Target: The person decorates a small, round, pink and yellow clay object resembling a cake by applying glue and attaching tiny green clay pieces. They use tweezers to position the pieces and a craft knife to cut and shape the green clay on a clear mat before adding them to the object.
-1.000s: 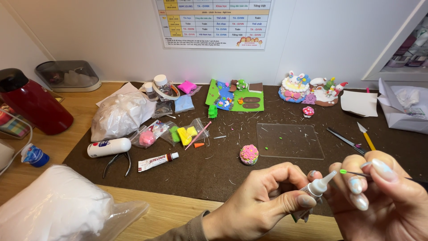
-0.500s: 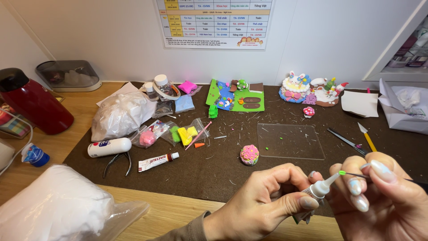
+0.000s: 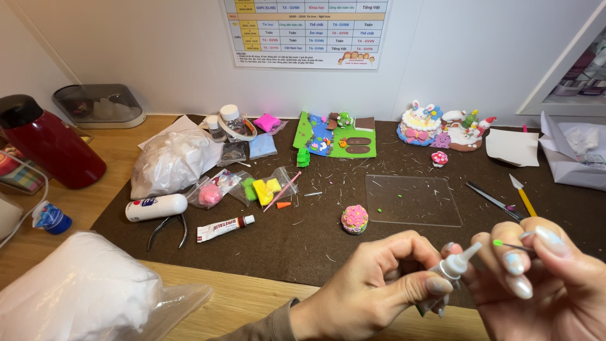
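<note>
My left hand [image 3: 379, 284] grips a small clear glue bottle [image 3: 451, 271] with a white nozzle that points up and to the right. My right hand [image 3: 543, 278] pinches a thin pin with a tiny green clay bit [image 3: 499, 243] at its tip, held just right of the nozzle. Both hands hover over the near edge of the dark brown mat [image 3: 303, 233]. A small pink clay cupcake [image 3: 355, 218] sits on the mat just beyond my hands, beside a clear acrylic sheet [image 3: 413, 199].
Bags of coloured clay [image 3: 252, 187], a white tube [image 3: 156, 206], pliers [image 3: 167, 228] and a small glue tube [image 3: 224, 227] lie at left. A green clay scene [image 3: 338, 136] and clay cake figures [image 3: 442, 129] stand at the back. A red flask [image 3: 47, 142] and white stuffing bags [image 3: 76, 293] are at left.
The hands have stayed close together with only slight shifts; the green-tipped pin sits a little nearer the nozzle.
</note>
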